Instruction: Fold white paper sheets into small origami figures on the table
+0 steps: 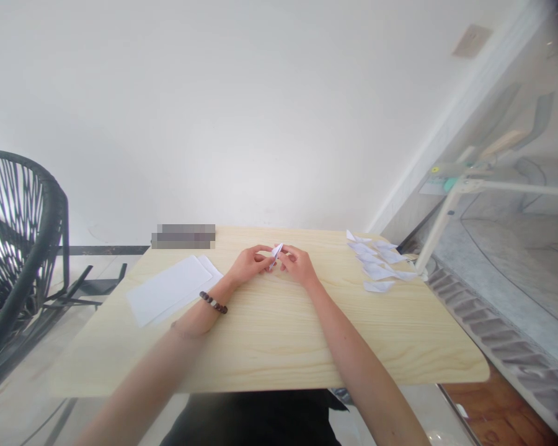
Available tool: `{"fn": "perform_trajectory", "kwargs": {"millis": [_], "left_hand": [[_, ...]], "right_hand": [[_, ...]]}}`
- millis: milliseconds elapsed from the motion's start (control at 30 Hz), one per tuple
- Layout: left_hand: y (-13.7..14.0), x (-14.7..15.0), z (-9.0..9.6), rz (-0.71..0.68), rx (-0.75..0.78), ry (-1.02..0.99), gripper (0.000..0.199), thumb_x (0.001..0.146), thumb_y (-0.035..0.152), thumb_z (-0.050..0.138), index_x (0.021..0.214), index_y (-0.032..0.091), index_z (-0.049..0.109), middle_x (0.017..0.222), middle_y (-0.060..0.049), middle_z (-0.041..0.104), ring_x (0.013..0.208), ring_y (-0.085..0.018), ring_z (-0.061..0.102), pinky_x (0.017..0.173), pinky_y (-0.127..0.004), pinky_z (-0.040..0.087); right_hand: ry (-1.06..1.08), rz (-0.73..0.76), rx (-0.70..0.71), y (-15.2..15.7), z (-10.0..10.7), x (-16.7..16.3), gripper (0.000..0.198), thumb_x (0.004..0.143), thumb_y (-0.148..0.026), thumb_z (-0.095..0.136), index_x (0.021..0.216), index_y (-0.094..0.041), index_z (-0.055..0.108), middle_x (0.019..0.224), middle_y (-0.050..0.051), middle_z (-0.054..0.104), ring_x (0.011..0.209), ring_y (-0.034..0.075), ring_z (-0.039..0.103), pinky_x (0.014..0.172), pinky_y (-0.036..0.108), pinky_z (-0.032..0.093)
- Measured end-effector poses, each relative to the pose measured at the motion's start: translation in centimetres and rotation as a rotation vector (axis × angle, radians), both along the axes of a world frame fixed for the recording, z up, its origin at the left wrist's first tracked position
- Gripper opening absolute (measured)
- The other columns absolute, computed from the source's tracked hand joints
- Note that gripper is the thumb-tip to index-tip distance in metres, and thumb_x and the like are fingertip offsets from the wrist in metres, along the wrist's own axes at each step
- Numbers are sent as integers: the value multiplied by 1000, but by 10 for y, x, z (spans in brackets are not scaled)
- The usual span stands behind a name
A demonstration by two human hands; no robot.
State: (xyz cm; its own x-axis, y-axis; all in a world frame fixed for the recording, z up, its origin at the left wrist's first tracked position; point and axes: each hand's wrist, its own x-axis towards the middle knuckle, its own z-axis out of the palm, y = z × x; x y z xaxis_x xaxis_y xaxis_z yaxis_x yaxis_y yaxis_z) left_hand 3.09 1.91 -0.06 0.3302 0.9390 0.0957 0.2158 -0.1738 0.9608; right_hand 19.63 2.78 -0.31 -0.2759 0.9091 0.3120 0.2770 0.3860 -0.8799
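Between my two hands, over the middle of the table, is a small folded piece of white paper (277,250) with a pointed top. My left hand (251,262) pinches it from the left, fingers and thumb closed at its edge. From the other side my right hand (297,264) grips it with thumb and fingertips. Parts of the paper are hidden behind the fingers. Flat white sheets (170,291) lie beside my left forearm. Several folded white paper pieces (376,271), pointed at the ends, are laid out in rows to the right of my hands.
The light wooden table (270,347) stands against a white wall. A blurred-out block (183,236) covers its back left corner. A dark woven chair (46,192) is at the left. To the right are a white metal frame (439,229) and a glass panel.
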Motion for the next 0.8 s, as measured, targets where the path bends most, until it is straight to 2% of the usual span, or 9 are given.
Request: {"fn": "perform_trajectory", "kwargs": {"millis": [233,400,600,700,800], "left_hand": [[3,0,-4,7,50,-6,50,67,40,57,108,14,46,73,-7,64,62,-14,57,51,-23,43],[6,-1,-8,35,17,-31,48,66,39,57,104,10,50,75,-8,64,63,-16,58,51,-24,44],[6,-1,-8,40,3,-41,50,67,37,57,107,9,52,73,-7,64,65,-16,58,52,-24,45],[5,-2,-6,31,-3,-44,50,67,37,56,109,10,52,72,-7,65,64,-15,58,53,-24,45],[3,-2,-4,-4,6,-46,48,68,37,55,108,11,53,74,-6,65,64,-15,57,54,-24,44]], "right_hand": [[-45,-13,41,0,0,0,32,71,-24,44,100,-19,55,83,1,57,47,6,51,46,18,42],[-68,-33,51,3,-2,-1,26,72,-26,42,91,-18,58,83,2,57,47,6,51,45,17,41],[-131,-50,69,3,-3,0,20,72,-26,43,82,-16,57,77,1,57,46,6,50,45,17,38],[-190,-88,103,3,-4,0,14,70,-25,45,75,-16,55,71,0,56,48,7,50,46,17,37],[-283,-118,166,3,-4,0,13,70,-23,45,77,-17,54,68,-1,56,51,8,49,50,18,37]]}}
